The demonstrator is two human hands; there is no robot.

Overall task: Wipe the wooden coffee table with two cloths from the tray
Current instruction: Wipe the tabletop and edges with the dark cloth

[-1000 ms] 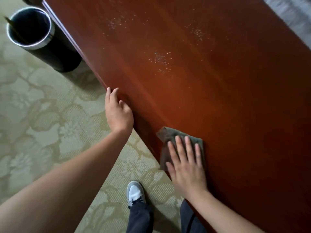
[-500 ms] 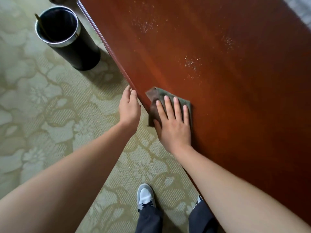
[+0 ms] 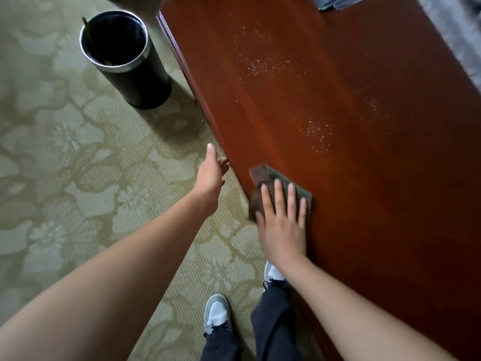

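The right hand [image 3: 282, 225] presses flat, fingers straight and spread, on a dark folded cloth [image 3: 264, 174] at the near edge of the red-brown wooden table [image 3: 377, 204]. Pale specks [image 3: 316, 134] are scattered on the wood at one o'clock from the cloth, and more lie further off toward twelve. At nine o'clock from the cloth the left hand [image 3: 212, 175] reaches out with straight fingers just beside the table's edge, above the patterned carpet [image 3: 65, 152], and a black bin [image 3: 122, 58] stands at eleven o'clock in view.
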